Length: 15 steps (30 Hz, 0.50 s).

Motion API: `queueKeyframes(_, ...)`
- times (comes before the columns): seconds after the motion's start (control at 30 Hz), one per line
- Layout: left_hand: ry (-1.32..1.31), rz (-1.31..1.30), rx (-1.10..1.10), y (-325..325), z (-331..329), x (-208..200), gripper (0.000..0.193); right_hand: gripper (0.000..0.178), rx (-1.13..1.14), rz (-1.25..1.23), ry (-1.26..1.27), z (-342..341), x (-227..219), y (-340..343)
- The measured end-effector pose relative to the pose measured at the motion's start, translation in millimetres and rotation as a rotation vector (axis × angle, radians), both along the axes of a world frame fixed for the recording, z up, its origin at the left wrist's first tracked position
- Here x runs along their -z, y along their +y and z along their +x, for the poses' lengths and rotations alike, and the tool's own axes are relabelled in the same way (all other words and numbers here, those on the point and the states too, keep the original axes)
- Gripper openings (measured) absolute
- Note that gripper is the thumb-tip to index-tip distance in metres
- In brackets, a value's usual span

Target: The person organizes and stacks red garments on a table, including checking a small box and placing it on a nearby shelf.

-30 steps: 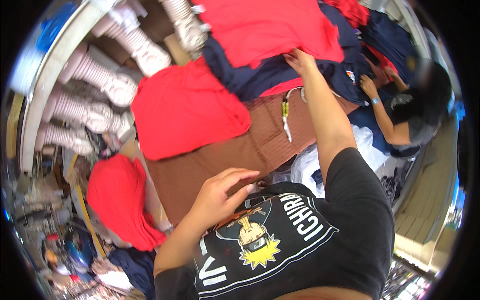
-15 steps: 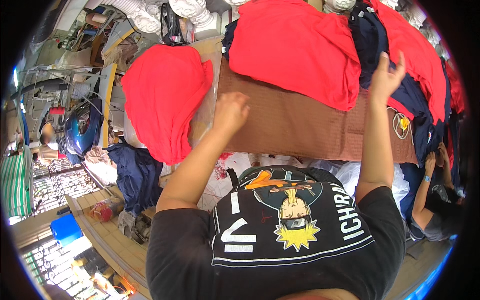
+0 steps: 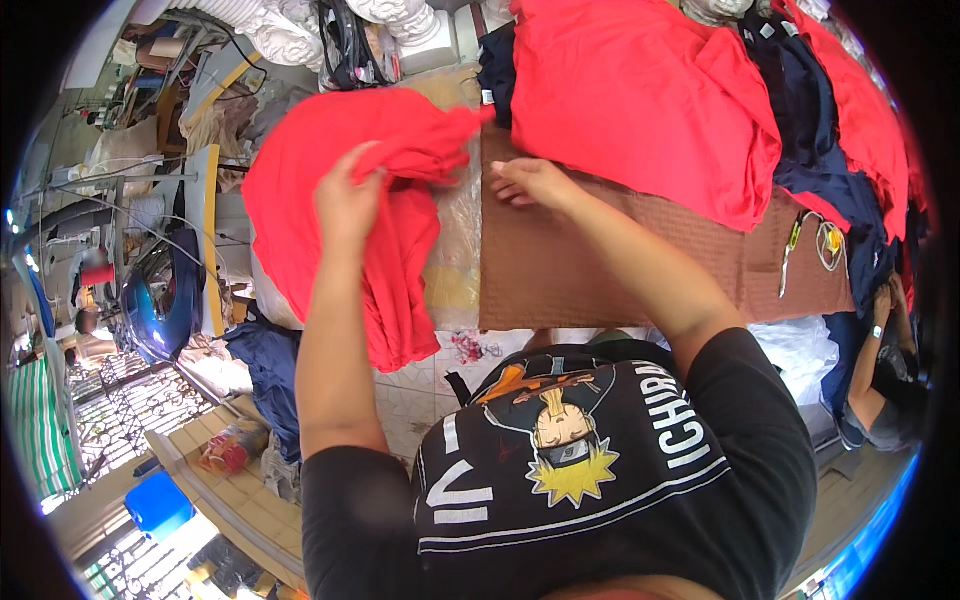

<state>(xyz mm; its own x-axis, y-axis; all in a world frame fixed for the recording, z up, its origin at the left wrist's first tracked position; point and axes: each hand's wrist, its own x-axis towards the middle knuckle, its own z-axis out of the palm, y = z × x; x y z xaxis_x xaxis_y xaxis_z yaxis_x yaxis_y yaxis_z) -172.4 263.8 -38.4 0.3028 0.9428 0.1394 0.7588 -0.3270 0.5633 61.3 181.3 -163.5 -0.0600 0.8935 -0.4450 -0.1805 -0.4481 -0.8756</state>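
A brown quilted table cover (image 3: pixel 640 265) spreads across the work surface, with a large heap of red fabric (image 3: pixel 640 100) piled over its far edge and dark navy garments (image 3: pixel 800 120) lying beside that heap toward the right. At the table's left end, a red T-shirt (image 3: pixel 330 200) drapes over the corner, part of it hanging down past the edge above a clear plastic sheet (image 3: pixel 455 250). The person, in a black printed T-shirt (image 3: pixel 600 470), leans over the table with both arms stretched forward. The left hand (image 3: pixel 345 200) is closed, its fingers gripping a bunched fold of the red T-shirt and raising it off the pile. The right hand (image 3: pixel 530 182) lies flat and open, palm down on the brown cover just beside the edge of the red heap, with nothing held in it. A navy garment (image 3: pixel 265 360) hangs below the table's left end, near a blue motorbike (image 3: pixel 165 310). At the right edge, another person's arm (image 3: pixel 865 340) reaches up toward the table. A pair of scissors (image 3: pixel 792 245) rests on the cover close to the navy garments, well apart from both hands.
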Motion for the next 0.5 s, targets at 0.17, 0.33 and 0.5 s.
queueKeyframes(0.17,-0.406,-0.115,-0.019,-23,-20,-42,0.04,0.061,-0.127,-0.217,0.574,-47,5,32)
queueKeyframes(0.33,0.327,-0.029,0.378,-47,-10,18,0.049,0.048,0.269,-0.277,0.527,-47,25,43)
queueKeyframes(0.5,0.081,0.027,0.268,-31,32,33,0.037,0.035,0.423,-0.148,0.224,-12,30,22)
